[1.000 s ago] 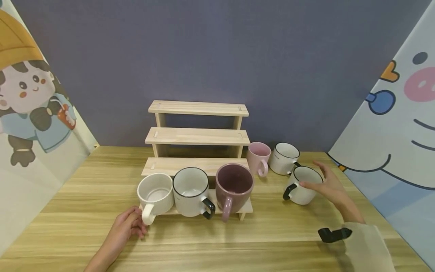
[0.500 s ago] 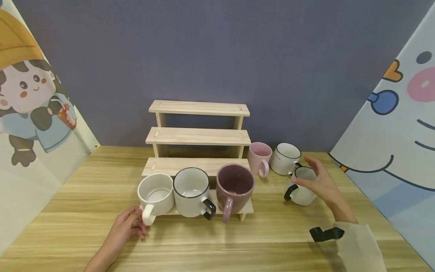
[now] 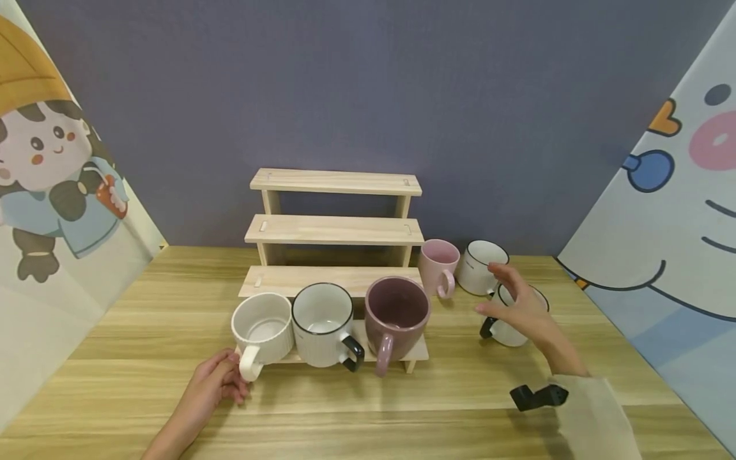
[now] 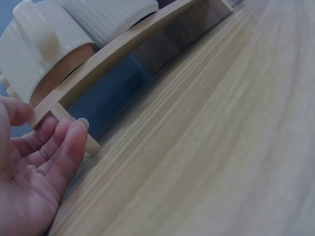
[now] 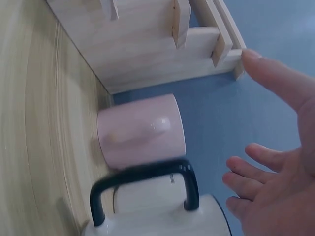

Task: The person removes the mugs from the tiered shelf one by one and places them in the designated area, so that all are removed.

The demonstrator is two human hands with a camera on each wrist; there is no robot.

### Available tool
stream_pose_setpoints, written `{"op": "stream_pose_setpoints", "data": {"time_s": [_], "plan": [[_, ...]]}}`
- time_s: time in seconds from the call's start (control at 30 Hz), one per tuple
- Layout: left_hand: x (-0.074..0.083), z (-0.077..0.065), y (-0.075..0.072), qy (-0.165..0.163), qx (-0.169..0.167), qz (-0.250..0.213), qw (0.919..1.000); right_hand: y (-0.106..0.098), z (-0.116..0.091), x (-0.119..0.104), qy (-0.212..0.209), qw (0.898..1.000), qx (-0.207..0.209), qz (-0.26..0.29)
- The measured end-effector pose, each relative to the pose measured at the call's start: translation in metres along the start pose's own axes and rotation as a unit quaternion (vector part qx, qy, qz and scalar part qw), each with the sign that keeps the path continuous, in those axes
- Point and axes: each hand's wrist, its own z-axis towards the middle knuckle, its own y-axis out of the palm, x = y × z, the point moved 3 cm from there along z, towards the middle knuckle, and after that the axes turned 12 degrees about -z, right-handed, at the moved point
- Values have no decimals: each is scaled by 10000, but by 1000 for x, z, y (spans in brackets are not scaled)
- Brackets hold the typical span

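My left hand (image 3: 213, 380) holds the front left corner of the wooden tiered rack (image 4: 113, 56); the thumb touches the shelf end and the fingers bend against its leg. Close by, a cream mug (image 3: 262, 329) stands on the lowest shelf. My right hand (image 3: 523, 311), thumb and fingers spread apart, hovers over a white mug with black handle (image 3: 508, 334) and hides part of it. In the right wrist view the hand holds nothing. Behind it stand a pink mug (image 3: 439, 260) and a second white black-rimmed mug (image 3: 476, 271).
On the lowest shelf, beside the cream mug, are a white mug with black rim (image 3: 322, 326) and a mauve mug (image 3: 397, 316). Wooden tabletop (image 3: 368, 421) spreads in front. A grey-blue panel (image 3: 368, 96) rises behind, with cartoon-printed walls on both sides.
My right hand has moved left, from around the front white mug to above it, with its fingers nearer the pink mug. The left hand and the mugs stay in place.
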Motion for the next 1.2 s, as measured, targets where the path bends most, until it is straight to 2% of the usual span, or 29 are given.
{"op": "stream_pose_setpoints", "data": {"time_s": [0.3, 0.47, 0.7, 0.9, 1.2], "plan": [[0, -3, -2, -23, 153, 94, 9998, 16, 2, -16, -482, 9985, -178, 161], [1, -5, -3, -34, 245, 84, 9997, 26, 3, -26, -681, 9973, -261, 48], [2, -7, -2, 69, 120, -43, 9999, 39, 5, -39, -891, 9954, -365, 10], [2, -6, -1, 136, 12, -64, 9999, 43, 5, -51, -1199, 9919, -406, 68], [3, 1, 3, 4, 172, 106, 9998, 45, 2, -57, -1354, 9895, -492, 55]]}}
